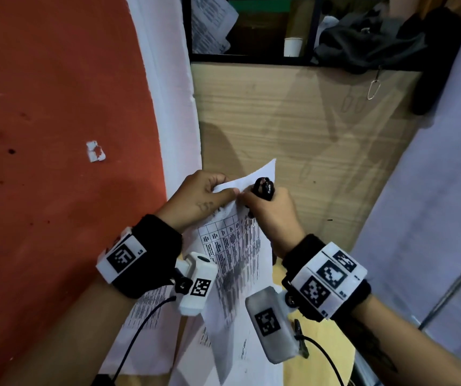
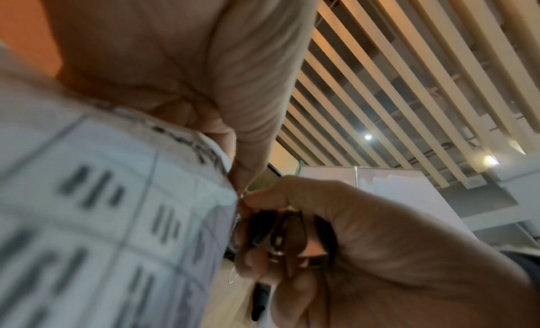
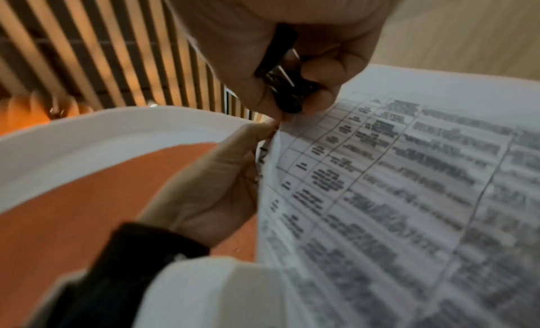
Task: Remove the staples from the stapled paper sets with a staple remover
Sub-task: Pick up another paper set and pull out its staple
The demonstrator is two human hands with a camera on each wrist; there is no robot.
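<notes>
Left hand (image 1: 198, 197) pinched the top corner of the stapled paper set (image 1: 235, 246), thumb on the printed side, fingers curled behind, top sheet folded back past the fingers. Right hand (image 1: 269, 210) was curled tight around the black staple remover (image 1: 263, 188), its thumb and fingertip meeting the left thumb at that same paper corner; whether the remover's metal claws touched the paper could not be told. The set was held up in the air between both hands, hanging down toward the person over the near edge of the wooden table (image 1: 293, 112). More printed sheets (image 1: 145, 310) lay below the wrists. An orange wall (image 1: 56, 107) stood along the table's left edge. At the far edge, a black-framed shelf (image 1: 251, 58) held a white paper cup (image 1: 292, 47) and dark cloth (image 1: 368, 45).
</notes>
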